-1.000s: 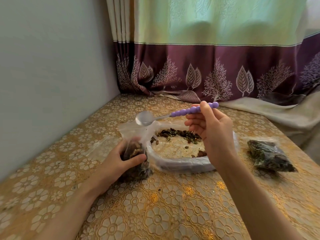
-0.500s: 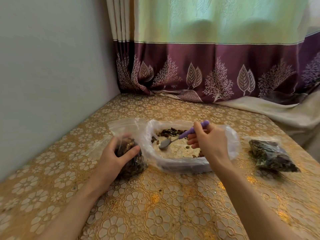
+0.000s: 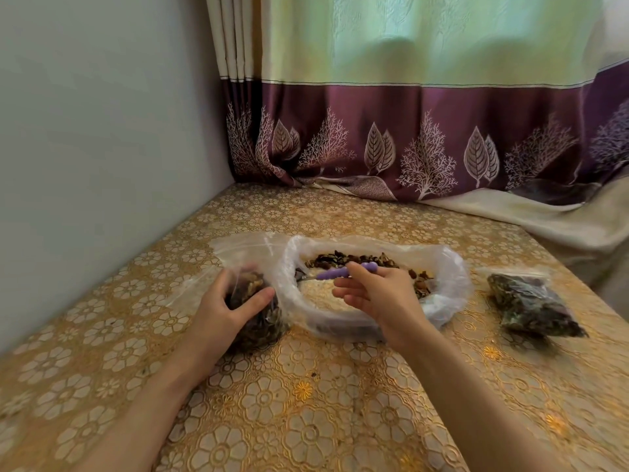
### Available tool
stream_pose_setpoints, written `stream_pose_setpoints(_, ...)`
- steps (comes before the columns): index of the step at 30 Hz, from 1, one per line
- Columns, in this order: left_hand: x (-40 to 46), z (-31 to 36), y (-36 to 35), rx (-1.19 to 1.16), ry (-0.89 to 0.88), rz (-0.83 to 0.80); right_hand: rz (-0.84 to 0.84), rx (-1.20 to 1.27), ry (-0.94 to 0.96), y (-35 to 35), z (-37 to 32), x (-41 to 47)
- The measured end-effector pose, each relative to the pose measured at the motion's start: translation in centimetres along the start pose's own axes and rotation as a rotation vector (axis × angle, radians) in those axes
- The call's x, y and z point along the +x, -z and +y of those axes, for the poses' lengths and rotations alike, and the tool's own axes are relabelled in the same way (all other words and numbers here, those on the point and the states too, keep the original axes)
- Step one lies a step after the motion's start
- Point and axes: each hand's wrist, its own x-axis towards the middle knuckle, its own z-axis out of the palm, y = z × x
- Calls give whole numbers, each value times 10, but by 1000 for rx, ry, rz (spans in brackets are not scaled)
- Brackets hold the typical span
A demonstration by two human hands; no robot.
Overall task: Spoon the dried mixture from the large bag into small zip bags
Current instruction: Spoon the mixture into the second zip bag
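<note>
Your left hand (image 3: 224, 308) is wrapped around a small zip bag (image 3: 253, 301) standing upright on the desk (image 3: 306, 420), thumb on the near right side, fingers on the left. The bag is partly filled with brown dried mixture; its clear top is open and stands above your hand.

Just right of it, touching, sits the large bag (image 3: 446, 267), its rim rolled down into a shallow ring. The remaining dried mixture (image 3: 354, 259) lies along the far edge and the right side of the ring; the middle is mostly bare, with the desk pattern showing through.

Your right hand (image 3: 381, 294) is over the large bag, holding a spoon (image 3: 340, 273) by its purple beaded handle between thumb and forefinger, the other fingers loosely spread. The handle points right; the metal bowl reaches left toward the inner left wall of the bag and is mostly hidden, so its load cannot be told.

A filled small bag (image 3: 527, 306) lies flat on the right of the desk, well apart from the large bag. A purple patterned curtain (image 3: 408, 137) hangs at the far side.
</note>
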Motion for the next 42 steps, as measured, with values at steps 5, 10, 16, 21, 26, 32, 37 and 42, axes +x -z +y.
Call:
stream_pose_setpoints(5, 0, 1, 0, 11, -14, -11, 66, 131, -118, 5, -3, 2)
stream_pose_setpoints(10, 0, 1, 0, 26, -26, -8, 167, 149, -146, 17, -9, 4)
stream_pose_setpoints(16, 0, 2, 0, 91, -56, -13, 227, 226, -99, 26, -24, 2)
stream_pose_setpoints(21, -1, 5, 1, 141, -77, -46, 166, 351, 101, 27, -49, -9)
stream_pose_setpoints(26, -2, 6, 1, 104, -66, -69, -17, 304, 233, 16, -64, -24)
stream_pose_setpoints(32, -3, 7, -1, 21, -44, -67, -203, 112, 341, 8, -64, -27)
stream_pose_setpoints(37, -3, 6, -1, 21, -45, -56, -143, 212, 366, 16, -63, -22)
stream_pose_setpoints(42, -1, 3, -1, 46, -56, -60, 162, 190, 409, 30, -49, -9)
